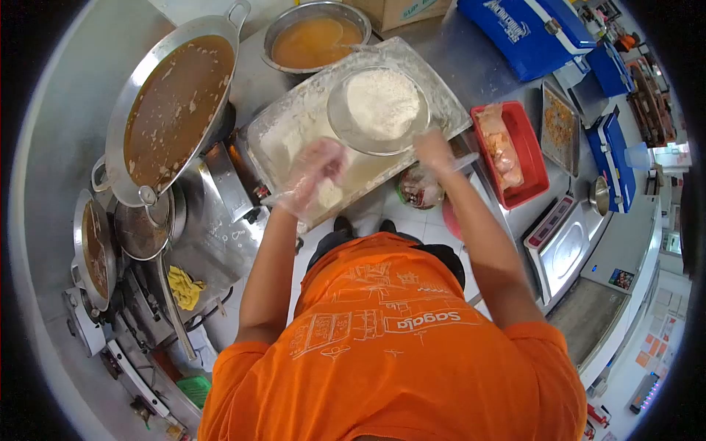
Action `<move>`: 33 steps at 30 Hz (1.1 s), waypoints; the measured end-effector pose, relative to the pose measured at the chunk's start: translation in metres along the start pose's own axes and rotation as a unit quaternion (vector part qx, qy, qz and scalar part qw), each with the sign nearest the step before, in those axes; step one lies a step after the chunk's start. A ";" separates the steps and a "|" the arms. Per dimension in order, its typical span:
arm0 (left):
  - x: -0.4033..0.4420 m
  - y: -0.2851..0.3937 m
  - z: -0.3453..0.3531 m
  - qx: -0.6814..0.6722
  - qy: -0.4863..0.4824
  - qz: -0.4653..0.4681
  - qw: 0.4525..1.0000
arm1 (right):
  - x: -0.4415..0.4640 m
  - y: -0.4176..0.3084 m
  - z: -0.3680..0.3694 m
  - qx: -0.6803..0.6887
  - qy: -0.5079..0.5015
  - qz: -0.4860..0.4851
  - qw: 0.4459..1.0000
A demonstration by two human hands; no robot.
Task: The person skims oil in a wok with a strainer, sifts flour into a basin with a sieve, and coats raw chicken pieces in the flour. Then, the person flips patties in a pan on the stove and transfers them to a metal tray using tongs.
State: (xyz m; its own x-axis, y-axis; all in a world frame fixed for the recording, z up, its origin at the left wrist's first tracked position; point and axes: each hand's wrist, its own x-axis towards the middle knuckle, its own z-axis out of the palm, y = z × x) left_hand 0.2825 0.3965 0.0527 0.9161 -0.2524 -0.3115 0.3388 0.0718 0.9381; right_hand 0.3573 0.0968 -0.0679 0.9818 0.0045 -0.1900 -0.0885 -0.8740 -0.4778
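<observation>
A round metal bowl (340, 117), perhaps a sieve, holds a heap of white flour (382, 103). It sits over a large rectangular tray (276, 125) coated with flour. My right hand (435, 153) is closed on the bowl's lower right rim, somewhat blurred, with clear plastic at the wrist. My left hand (316, 173), in a clear plastic glove, is over the tray at the bowl's lower left. Motion smears its fingers, so whether it touches the rim is unclear. A pale clump (329, 194) lies beneath it.
At left, a big wok (176, 110) holds brown liquid, with a smaller pan (94, 242) below. A basin (276, 55) of orange liquid stands behind the tray. Right of it are a red tub (533, 158) with raw meat, a scale (559, 239) and blue coolers (515, 33).
</observation>
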 end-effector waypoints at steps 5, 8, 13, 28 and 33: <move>-0.027 -0.049 0.051 0.203 -0.262 -0.191 0.924 | -0.009 -0.012 -0.012 -0.069 0.027 0.018 0.997; -0.011 -0.122 0.065 0.427 -0.243 -0.096 0.866 | -0.024 -0.042 -0.049 -0.117 0.001 -0.050 0.992; -0.006 -0.149 0.072 0.387 -0.164 -0.173 0.891 | -0.004 -0.004 0.002 0.128 0.086 0.080 0.985; -0.027 -0.022 0.067 0.172 -0.203 -0.107 0.958 | -0.008 -0.020 -0.012 -0.201 0.020 -0.173 0.964; 0.024 -0.060 0.018 -0.043 0.278 0.099 0.954 | -0.015 -0.025 -0.028 -0.089 0.049 -0.123 0.987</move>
State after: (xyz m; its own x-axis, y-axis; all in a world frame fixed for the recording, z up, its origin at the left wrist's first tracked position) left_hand 0.2801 0.3687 -0.0086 0.9278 0.3244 -0.1842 0.1415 0.1508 0.9784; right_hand 0.3490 0.1052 -0.0291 0.9821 0.1883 0.0003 0.1772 -0.9240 -0.3390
